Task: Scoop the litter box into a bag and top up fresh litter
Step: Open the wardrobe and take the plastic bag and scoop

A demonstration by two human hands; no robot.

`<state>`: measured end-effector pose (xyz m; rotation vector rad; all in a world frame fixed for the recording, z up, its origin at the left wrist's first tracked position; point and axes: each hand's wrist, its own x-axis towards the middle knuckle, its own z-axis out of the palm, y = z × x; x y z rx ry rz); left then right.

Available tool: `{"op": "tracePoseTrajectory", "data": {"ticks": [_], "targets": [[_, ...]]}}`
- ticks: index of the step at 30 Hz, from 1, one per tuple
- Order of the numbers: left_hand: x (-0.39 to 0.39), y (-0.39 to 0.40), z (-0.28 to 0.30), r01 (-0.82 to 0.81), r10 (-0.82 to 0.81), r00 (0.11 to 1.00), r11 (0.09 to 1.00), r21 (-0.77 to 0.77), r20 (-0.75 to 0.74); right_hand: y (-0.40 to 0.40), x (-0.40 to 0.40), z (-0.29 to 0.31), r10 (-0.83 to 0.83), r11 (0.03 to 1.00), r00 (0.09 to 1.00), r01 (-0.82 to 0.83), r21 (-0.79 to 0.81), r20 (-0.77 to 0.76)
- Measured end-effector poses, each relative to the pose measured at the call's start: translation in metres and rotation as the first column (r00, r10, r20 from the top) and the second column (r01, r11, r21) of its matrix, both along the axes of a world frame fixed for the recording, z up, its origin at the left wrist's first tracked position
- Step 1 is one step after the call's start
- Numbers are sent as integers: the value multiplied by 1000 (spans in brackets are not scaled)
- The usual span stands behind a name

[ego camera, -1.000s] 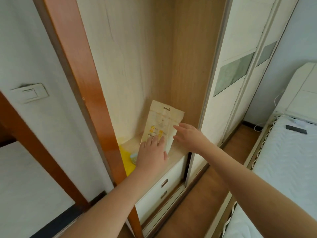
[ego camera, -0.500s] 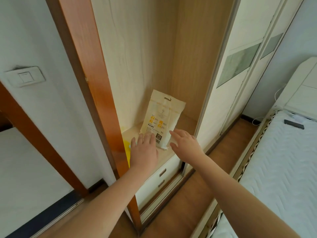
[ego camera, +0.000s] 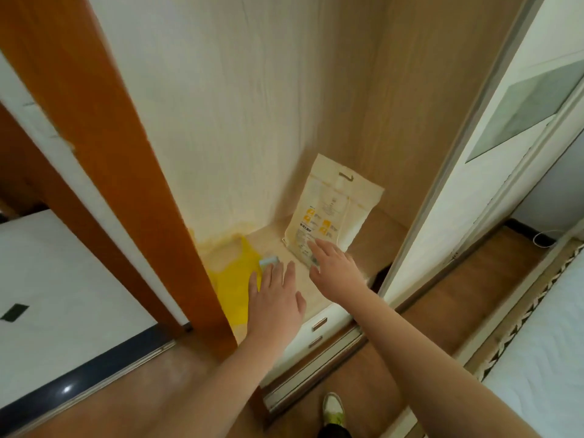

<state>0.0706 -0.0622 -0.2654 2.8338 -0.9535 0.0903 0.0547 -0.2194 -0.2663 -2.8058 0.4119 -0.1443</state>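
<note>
The shelf opens toward the front, walled by an orange post on the left and a sliding door on the right. A litter bag leans at the back; a yellow bag fills the left corner. Bare shelf lies between them.

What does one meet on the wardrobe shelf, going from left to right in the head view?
Yellow plastic bag → small pale blue object → cream paper litter pouch with orange icons.
</note>
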Motion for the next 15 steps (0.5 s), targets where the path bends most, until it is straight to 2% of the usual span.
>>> {"op": "tracePoseTrajectory", "data": {"ticks": [6, 11, 15], "targets": [[47, -39, -17, -172, 174, 984, 983, -65, 32, -46, 66, -28, 209, 978, 976, -210, -13, -53], [84, -59, -46, -327, 334, 932, 942, 74, -142, -71, 110, -44, 310, 951, 945, -309, 32, -102], [102, -54, -90, -413, 449, 860, 891, 188, -242, -81, 134, -63, 383, 924, 913, -377, 66, -143]]}}
